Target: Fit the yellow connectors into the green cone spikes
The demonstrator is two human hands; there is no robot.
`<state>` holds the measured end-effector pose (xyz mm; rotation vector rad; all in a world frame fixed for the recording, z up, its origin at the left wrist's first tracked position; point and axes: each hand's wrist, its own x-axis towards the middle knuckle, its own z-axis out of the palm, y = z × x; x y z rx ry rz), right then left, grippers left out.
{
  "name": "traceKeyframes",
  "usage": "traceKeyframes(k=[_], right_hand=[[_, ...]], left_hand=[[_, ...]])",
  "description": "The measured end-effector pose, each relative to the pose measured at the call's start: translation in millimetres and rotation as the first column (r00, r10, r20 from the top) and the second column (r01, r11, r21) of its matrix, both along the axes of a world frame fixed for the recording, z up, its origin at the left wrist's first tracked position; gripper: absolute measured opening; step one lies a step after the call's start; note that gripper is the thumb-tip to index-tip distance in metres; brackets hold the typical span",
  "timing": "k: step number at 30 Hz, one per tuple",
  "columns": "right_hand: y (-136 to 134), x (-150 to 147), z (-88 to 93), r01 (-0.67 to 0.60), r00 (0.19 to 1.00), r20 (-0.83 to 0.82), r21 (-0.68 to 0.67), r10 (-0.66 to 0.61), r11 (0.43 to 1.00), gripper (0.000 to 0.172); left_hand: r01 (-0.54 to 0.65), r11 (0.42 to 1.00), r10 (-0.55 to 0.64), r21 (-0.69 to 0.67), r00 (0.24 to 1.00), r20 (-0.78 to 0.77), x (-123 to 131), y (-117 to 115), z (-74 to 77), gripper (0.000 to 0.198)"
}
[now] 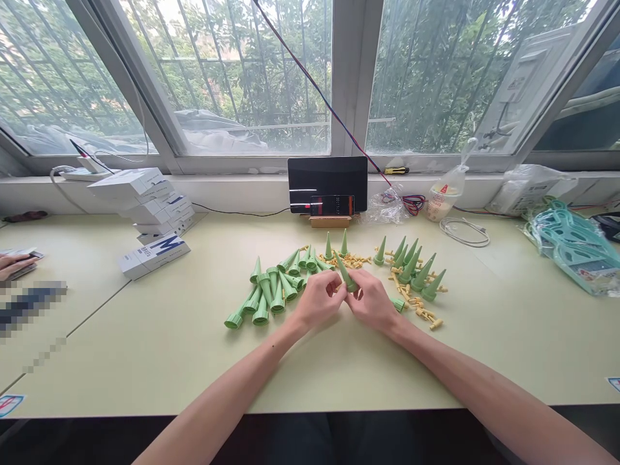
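Near the middle of the table, my right hand is closed round the base of a green cone, which tilts up and to the left. My left hand meets it at the fingertips, its fingers pinched; what they hold, if anything, is hidden. Green cones lie and lean in a pile left of my hands. Several upright green cones stand on the right among small yellow pieces. More yellow pieces are scattered behind my hands, beside two upright cones.
A tablet and a phone stand at the back. White boxes are stacked left. Bagged cup, white cable and teal items sit right. Another person's hand rests at the far left.
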<state>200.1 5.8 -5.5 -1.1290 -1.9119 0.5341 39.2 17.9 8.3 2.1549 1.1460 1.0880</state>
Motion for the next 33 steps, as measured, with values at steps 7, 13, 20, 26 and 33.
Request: traceKeyframes(k=[7,13,20,26,33], right_hand=[[0,1,-1.8,0.071,0.991,0.115,0.024,-0.073,0.997,0.050],[-2,0,3.6,0.103,0.991,0.071,0.091,-0.110,0.990,0.042],[-2,-1,1.8,0.168,0.985,0.024,0.156,-0.174,0.973,0.026],[-2,-1,1.3,0.202,0.979,-0.061,0.167,-0.195,0.965,0.044],[-4,-2,4.0,0.199,0.977,-0.121,0.244,-0.173,0.949,0.036]], left_hand=[[-0.011,1.000,0.011,0.012,1.000,-0.014,0,0,0.1,0.026],[0.050,0.997,-0.048,-0.060,0.999,0.022,-2,1,2.5,0.022],[0.088,0.993,-0.083,-0.075,0.995,0.059,-3,2,5.7,0.023],[0.122,0.982,-0.100,-0.146,0.983,0.153,-1,0,10.4,0.023],[0.131,0.972,-0.085,-0.196,0.971,0.224,1,-2,14.0,0.025]])
